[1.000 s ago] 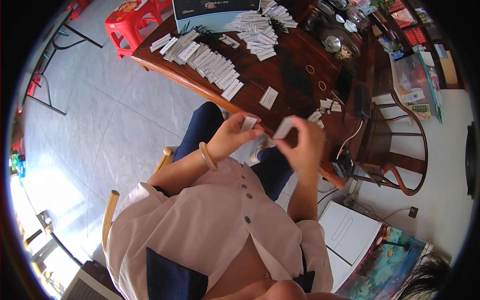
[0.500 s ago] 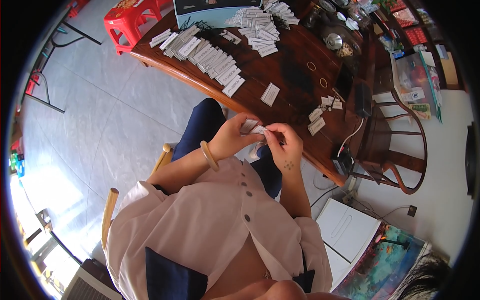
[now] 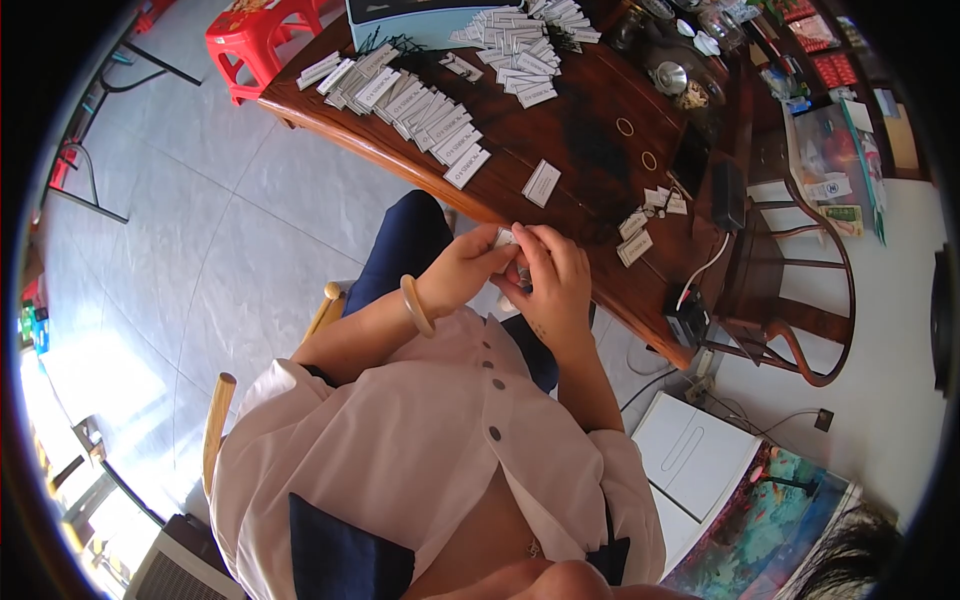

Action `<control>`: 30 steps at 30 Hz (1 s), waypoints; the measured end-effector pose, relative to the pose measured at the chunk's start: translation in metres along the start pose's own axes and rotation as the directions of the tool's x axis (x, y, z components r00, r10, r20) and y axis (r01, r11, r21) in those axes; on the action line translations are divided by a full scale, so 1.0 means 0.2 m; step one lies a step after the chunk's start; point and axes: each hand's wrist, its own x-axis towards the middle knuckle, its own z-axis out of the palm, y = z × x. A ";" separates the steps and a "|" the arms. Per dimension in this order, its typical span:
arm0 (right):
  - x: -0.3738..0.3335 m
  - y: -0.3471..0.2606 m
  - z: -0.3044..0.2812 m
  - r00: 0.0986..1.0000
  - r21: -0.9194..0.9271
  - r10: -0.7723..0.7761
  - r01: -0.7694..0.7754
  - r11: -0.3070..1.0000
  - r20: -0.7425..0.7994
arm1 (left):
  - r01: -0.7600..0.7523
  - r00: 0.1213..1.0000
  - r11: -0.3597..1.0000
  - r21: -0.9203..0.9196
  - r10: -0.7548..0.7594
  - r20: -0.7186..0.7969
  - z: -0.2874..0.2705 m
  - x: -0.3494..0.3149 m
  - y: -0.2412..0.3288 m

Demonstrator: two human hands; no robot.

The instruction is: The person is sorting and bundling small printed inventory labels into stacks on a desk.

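Over my lap, at the table's front edge, my two hands meet around a small white printed tag (image 3: 505,237). My left hand (image 3: 465,268) is closed on it between thumb and fingers; a pale bangle circles that wrist. My right hand (image 3: 556,288) is closed too, its fingertips pressed against the tag's right side. Fingers cover most of the tag, and something pale below them is too hidden to name. On the table ahead lies a single tag (image 3: 541,184). Overlapping rows of similar tags (image 3: 430,118) lie left of it, with a heaped pile (image 3: 525,62) farther back.
The dark wooden table (image 3: 510,135) also bears a light blue box (image 3: 430,35), two thin rings (image 3: 648,161), a phone (image 3: 690,163), a few tags (image 3: 634,248) and a black power strip (image 3: 727,197). A wooden chair (image 3: 815,300) stands right, a red stool (image 3: 258,45) far left.
My right hand has turned inward and its fingers have come over the tag, closer to my left hand. The white tag ends that showed between the hands are now mostly covered.
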 end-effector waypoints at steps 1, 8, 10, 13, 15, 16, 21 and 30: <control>0.00 0.00 0.01 0.999 -0.009 -0.005 0.005 1.000 -0.034 | 0.001 1.000 1.000 -0.001 -0.001 -0.002 0.00 0.00 0.00; 0.00 0.00 0.03 0.999 0.070 0.020 -0.017 0.997 -0.043 | -0.011 1.000 0.998 -0.067 0.012 0.014 0.00 -0.01 0.00; 0.00 -0.01 0.03 0.999 0.063 0.026 -0.023 0.998 -0.040 | -0.005 1.000 0.997 -0.075 0.006 0.014 0.00 -0.01 0.01; 0.01 -0.01 0.01 0.999 0.077 0.026 -0.024 0.997 -0.035 | 0.010 1.000 0.997 -0.071 -0.010 0.000 0.00 -0.01 0.01; 0.01 0.00 -0.01 0.994 0.239 0.107 -0.099 0.966 -0.021 | 0.019 1.000 0.999 0.040 -0.019 -0.016 0.00 -0.02 0.03; 0.01 0.00 -0.02 0.984 0.397 0.181 -0.169 0.902 0.008 | 0.020 1.000 0.999 0.040 -0.019 -0.009 0.00 -0.03 0.02; -0.01 0.05 -0.02 0.989 0.205 0.088 -0.062 0.977 -0.120 | -0.172 0.983 0.912 0.373 0.134 0.126 -0.03 -0.04 -0.04; -0.03 0.08 -0.06 0.931 0.429 0.363 -0.339 0.837 0.026 | -0.389 0.919 0.841 0.375 0.381 0.098 -0.03 -0.02 -0.04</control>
